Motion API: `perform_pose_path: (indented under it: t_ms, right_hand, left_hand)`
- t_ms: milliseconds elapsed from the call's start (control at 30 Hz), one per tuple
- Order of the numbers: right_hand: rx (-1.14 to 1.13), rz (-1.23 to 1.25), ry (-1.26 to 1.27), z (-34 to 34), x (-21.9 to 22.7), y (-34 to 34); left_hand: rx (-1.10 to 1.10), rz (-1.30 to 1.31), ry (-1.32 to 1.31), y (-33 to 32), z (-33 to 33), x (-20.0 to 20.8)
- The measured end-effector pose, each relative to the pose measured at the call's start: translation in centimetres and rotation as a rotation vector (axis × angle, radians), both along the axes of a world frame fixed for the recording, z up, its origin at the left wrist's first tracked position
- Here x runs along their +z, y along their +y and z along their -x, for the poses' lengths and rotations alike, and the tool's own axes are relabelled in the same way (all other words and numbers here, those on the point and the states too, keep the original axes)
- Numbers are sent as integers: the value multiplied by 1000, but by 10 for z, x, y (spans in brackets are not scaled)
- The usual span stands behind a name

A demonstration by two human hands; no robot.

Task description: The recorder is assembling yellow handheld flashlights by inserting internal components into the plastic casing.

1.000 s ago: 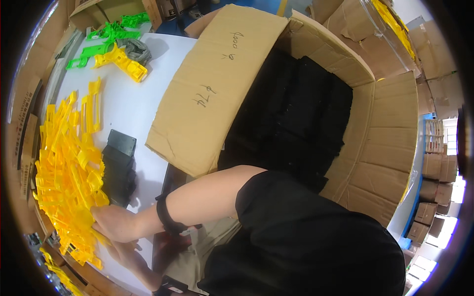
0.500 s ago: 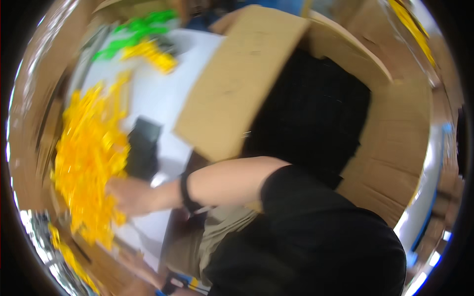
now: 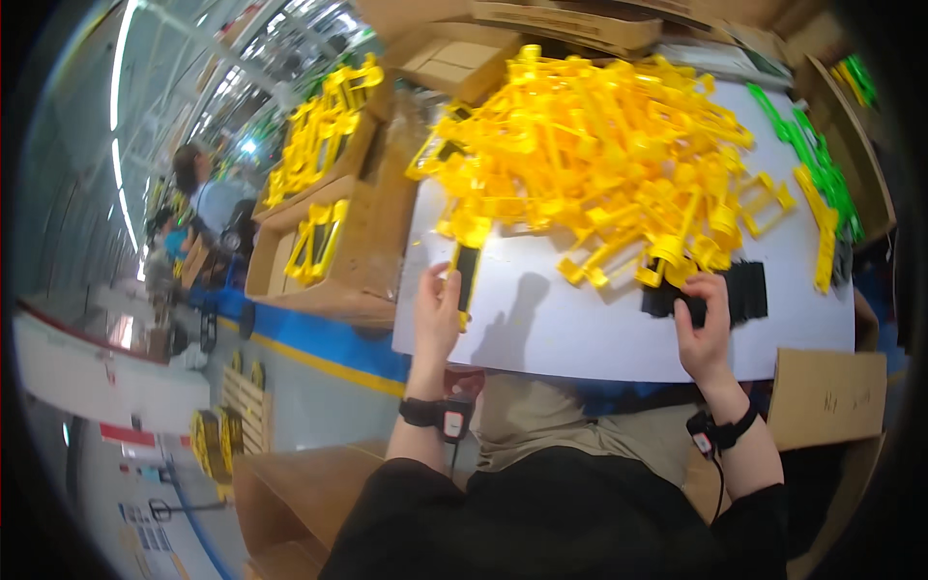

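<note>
My left hand (image 3: 438,317) is closed around the side of a long yellow plastic frame (image 3: 470,234) with a dark strip along its middle, at the table's left front. To the right, my right hand (image 3: 706,324) curls its thumb and fingers over the near edge of some flat black rectangular pieces (image 3: 748,292), which lie overlapping on the table. Behind both hands rises a large heap of yellow plastic frames (image 3: 599,145). Some heap pieces reach close to my right fingers.
Green plastic parts (image 3: 812,159) lie at the table's right side. At left stand cardboard boxes (image 3: 362,261) holding yellow frames with dark strips. An open carton (image 3: 290,493) is by my left elbow; a cardboard flap (image 3: 829,398) is at right. Several people are farther off at left.
The view has swung from the large carton of black pieces to the table. My right hand has left the yellow heap for the black pieces; my left hand now holds a yellow frame.
</note>
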State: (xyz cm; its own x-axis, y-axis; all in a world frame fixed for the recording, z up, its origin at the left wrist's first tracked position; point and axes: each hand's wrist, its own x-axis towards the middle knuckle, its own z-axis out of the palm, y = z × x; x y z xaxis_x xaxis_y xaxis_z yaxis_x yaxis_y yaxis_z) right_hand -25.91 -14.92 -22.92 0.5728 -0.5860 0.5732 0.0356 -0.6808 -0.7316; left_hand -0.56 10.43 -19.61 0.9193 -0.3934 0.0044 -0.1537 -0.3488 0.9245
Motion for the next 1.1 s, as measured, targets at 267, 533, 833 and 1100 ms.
perform_pose_path:
  t_ms: [267,533,833,1100]
  right_hand:
    - [37,2,72,-3,4,1]
    - [-137,277,18,28,71,-25]
    - [-660,163,724,282,184,-100]
    - [-898,-626,1551,460,89,-27]
  left_hand:
    - [416,-402,-718,116,-120,116]
    - [-18,-648,-730,165,-222,93]
    - [-684,-261,-1179,6,-23,-6]
    - [-794,-348,-841,-36,25,-66]
